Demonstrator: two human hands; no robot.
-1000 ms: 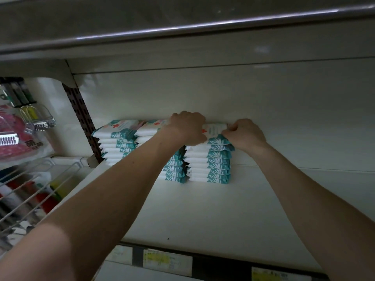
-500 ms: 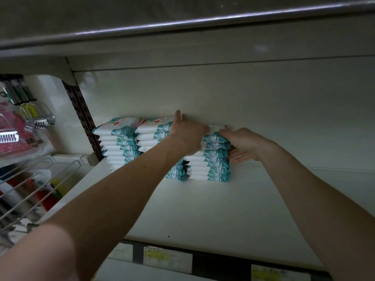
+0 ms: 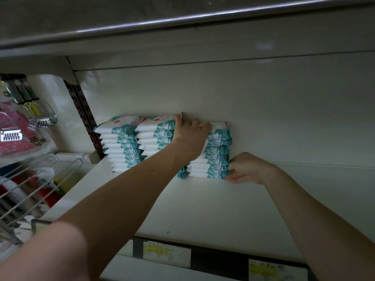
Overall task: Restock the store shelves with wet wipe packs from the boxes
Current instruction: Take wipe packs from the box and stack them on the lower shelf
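Wet wipe stack (image 3: pixel 216 153) at shelf (image 3: pixel 203 211) back edge; my left grip (image 3: pixel 189 135) flat on top, right grip (image 3: pixel 246 169) touches right end, closure unclear.

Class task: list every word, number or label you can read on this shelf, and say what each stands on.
No text can be quoted.
Wet wipe packs: red cross mark; wording too small.
Shelf-edge price labels: print blurred, unreadable.
Pink hanging packet: dark characters, too blurred.
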